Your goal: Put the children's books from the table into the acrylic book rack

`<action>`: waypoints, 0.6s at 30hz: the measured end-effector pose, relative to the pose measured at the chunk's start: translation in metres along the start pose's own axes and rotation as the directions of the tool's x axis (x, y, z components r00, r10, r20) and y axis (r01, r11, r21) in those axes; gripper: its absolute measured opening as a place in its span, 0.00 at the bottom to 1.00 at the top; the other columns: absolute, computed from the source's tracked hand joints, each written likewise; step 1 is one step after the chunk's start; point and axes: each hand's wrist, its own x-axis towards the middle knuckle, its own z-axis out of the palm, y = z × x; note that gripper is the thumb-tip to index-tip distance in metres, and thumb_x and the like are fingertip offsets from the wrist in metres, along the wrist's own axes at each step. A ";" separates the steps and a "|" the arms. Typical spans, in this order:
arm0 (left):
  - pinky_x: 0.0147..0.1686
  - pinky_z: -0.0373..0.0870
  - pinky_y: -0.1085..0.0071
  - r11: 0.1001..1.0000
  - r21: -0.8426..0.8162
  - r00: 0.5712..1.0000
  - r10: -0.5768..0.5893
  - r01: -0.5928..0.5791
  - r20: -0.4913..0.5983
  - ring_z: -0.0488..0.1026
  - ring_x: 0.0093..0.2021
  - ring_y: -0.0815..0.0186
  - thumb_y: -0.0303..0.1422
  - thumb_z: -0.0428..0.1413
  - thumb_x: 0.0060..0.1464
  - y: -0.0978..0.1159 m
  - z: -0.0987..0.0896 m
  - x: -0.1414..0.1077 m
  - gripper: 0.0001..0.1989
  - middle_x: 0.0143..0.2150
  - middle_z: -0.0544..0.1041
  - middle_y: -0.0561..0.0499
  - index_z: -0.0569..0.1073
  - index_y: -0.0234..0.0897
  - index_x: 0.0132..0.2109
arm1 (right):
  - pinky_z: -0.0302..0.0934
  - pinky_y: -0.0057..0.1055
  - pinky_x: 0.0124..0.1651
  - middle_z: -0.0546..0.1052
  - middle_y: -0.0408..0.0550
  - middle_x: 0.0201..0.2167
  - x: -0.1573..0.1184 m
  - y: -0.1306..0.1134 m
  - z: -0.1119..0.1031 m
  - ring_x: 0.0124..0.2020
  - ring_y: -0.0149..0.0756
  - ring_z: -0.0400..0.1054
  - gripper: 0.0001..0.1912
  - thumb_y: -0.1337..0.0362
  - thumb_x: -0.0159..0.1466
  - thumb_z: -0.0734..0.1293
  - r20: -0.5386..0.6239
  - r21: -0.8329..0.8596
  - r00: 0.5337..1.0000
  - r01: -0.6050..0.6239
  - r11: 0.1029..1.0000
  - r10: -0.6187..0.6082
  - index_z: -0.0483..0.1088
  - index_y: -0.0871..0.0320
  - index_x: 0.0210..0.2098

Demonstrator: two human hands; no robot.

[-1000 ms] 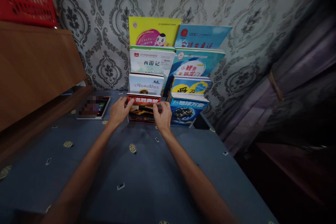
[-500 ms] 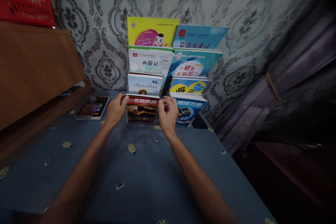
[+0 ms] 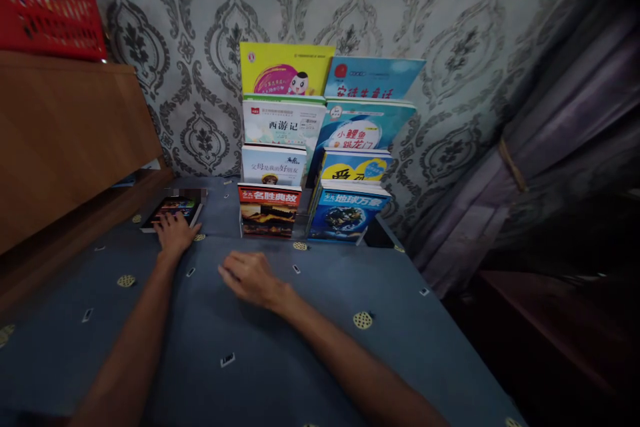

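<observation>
My left hand point(image 3: 175, 233) lies on a dark-covered book point(image 3: 173, 208) at the left, its fingers spread over the cover and the thumb at the right edge. My right hand point(image 3: 250, 275) hovers over the blue cloth in front of the book rack, fingers curled together; whether anything is between them is too small to tell. Upright books stand in two columns of stepped rows. At the front are a red-topped book point(image 3: 270, 212) on the left and a blue globe book point(image 3: 343, 213) on the right.
A blue patterned cloth point(image 3: 300, 373) covers the table. To the left is a wooden cabinet point(image 3: 75, 140) with a red basket point(image 3: 50, 7) on top. Behind stands a patterned wall point(image 3: 280, 7); a grey curtain point(image 3: 525, 127) hangs at the right.
Both hands have left the red-topped book. My left hand has moved left onto the dark book; my right hand has moved left and nearer, its fingers curled. The view has shifted slightly.
</observation>
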 end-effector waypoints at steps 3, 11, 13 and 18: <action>0.63 0.52 0.41 0.996 0.087 1.000 0.004 -0.003 -0.006 0.56 0.69 0.36 0.44 0.48 0.59 -0.006 0.009 -0.002 0.33 0.66 0.63 0.21 0.64 0.20 0.62 | 0.54 0.27 0.30 0.75 0.43 0.29 -0.014 0.001 0.027 0.27 0.30 0.67 0.11 0.63 0.70 0.63 0.195 -0.061 0.980 -0.027 0.998 0.039 0.70 0.57 0.31; 0.60 0.57 0.41 0.983 0.178 0.999 0.039 -0.043 0.027 0.61 0.66 0.38 0.43 0.46 0.60 -0.006 0.003 -0.003 0.32 0.63 0.66 0.21 0.65 0.20 0.62 | 0.55 0.27 0.35 0.74 0.43 0.28 -0.023 0.007 0.036 0.29 0.31 0.67 0.12 0.64 0.70 0.63 0.267 -0.003 0.946 -0.191 0.982 0.185 0.72 0.58 0.30; 0.59 0.58 0.39 0.982 0.181 0.998 0.044 -0.053 0.055 0.62 0.65 0.38 0.44 0.46 0.60 -0.006 -0.002 -0.005 0.32 0.63 0.67 0.21 0.65 0.21 0.62 | 0.55 0.27 0.35 0.74 0.43 0.28 -0.023 0.007 0.035 0.29 0.31 0.67 0.12 0.64 0.70 0.63 0.270 0.007 0.944 -0.198 0.980 0.189 0.72 0.58 0.30; 0.55 0.62 0.39 0.978 0.192 0.990 0.061 -0.085 0.126 0.66 0.62 0.36 0.45 0.46 0.61 -0.006 -0.017 -0.013 0.31 0.60 0.69 0.21 0.68 0.22 0.60 | 0.55 0.27 0.36 0.75 0.44 0.28 -0.024 0.007 0.037 0.29 0.31 0.67 0.13 0.64 0.70 0.63 0.264 0.011 0.947 -0.195 0.981 0.186 0.72 0.59 0.30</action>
